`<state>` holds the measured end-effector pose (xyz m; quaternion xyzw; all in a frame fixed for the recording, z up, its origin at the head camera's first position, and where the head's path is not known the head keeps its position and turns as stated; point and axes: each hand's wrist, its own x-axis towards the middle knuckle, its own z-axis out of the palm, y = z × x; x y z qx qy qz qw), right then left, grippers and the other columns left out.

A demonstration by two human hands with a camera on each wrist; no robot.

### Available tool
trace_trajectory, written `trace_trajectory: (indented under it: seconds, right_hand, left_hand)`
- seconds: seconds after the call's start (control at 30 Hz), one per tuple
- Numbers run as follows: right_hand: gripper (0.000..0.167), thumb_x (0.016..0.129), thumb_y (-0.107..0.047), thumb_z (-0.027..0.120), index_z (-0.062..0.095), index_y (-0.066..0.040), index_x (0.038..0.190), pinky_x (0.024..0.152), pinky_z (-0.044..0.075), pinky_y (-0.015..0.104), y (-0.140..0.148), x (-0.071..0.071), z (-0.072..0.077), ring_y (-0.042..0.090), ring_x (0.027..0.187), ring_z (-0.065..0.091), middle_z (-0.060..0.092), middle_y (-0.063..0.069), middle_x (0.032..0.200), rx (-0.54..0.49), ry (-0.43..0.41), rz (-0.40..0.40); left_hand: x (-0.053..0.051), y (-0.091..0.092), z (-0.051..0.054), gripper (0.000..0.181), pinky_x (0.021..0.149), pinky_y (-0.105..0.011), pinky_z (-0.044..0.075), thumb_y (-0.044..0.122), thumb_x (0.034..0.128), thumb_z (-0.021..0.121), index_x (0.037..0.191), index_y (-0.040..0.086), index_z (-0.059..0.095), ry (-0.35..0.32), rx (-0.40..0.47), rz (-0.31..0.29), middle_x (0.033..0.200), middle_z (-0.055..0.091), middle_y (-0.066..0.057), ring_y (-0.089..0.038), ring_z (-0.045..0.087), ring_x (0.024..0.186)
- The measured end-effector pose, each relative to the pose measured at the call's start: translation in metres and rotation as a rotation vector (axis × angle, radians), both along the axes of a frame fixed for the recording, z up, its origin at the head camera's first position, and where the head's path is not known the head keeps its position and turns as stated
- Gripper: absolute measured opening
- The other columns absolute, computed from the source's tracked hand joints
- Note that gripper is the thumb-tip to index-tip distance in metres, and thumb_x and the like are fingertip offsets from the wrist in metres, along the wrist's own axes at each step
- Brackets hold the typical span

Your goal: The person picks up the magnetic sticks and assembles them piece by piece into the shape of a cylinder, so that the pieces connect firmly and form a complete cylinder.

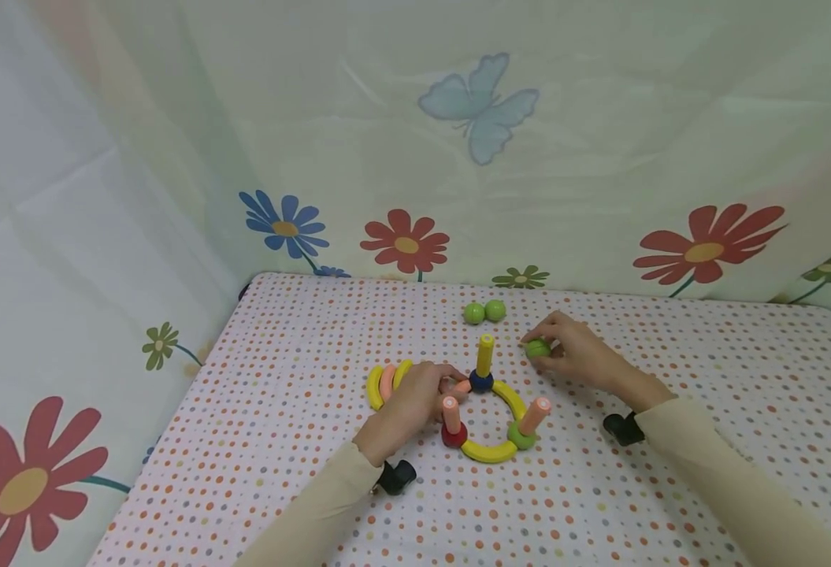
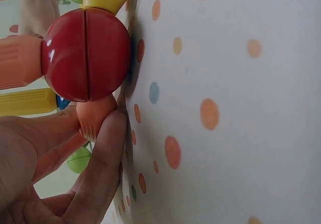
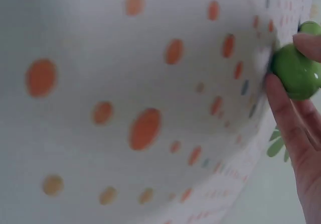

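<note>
My left hand (image 1: 424, 391) pinches a peach curved rod (image 2: 95, 116) between thumb and fingers, between the red ball (image 2: 88, 56) and the dark blue ball (image 1: 482, 382). These balls, a green ball (image 1: 521, 436) and yellow curved rods (image 1: 489, 453) form a ring on the table. Upright rods rise from the balls: a yellow rod (image 1: 485, 356) on the blue one, a peach rod (image 1: 451, 415) on the red one, another peach rod (image 1: 536, 415) on the green one. Right of the ring, my right hand (image 1: 580, 353) grips a loose green ball (image 3: 296, 72) at the tablecloth.
Two more green balls (image 1: 484, 312) sit side by side behind the ring. Loose yellow and peach curved rods (image 1: 376, 387) lie at the left, partly behind my left hand. A dotted cloth (image 1: 280, 441) covers the table, and a flowered curtain (image 1: 585, 157) hangs behind it.
</note>
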<state>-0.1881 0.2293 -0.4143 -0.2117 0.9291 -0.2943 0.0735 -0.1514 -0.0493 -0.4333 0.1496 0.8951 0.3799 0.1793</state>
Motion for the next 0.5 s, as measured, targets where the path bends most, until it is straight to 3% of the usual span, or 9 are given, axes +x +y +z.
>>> trace_trajectory:
  seconds: [0.2, 0.5]
  right_hand:
    - [0.028, 0.089, 0.000, 0.081, 0.073, 0.003, 0.116, 0.082, 0.060, 0.046, -0.0006, 0.0013, -0.0065, 0.031, 0.094, 0.064, 0.058, 0.018, 0.109, 0.010, 0.039, -0.068]
    - [0.024, 0.090, -0.007, 0.082, 0.075, 0.001, 0.112, 0.080, 0.059, 0.042, 0.0014, 0.0028, -0.0023, 0.027, 0.094, 0.064, 0.063, 0.014, 0.107, -0.001, 0.021, -0.028]
  left_hand:
    - [-0.0005, 0.0002, -0.0022, 0.032, 0.059, -0.022, 0.042, 0.020, 0.0984, 0.076, 0.128, 0.010, 0.073, -0.016, -0.001, 0.007, 0.082, 0.061, 0.000, -0.014, 0.054, 0.065]
    - [-0.0006, -0.0011, -0.0024, 0.032, 0.059, -0.022, 0.042, 0.020, 0.0982, 0.075, 0.129, 0.011, 0.073, 0.008, -0.002, -0.003, 0.083, 0.060, 0.001, -0.014, 0.053, 0.067]
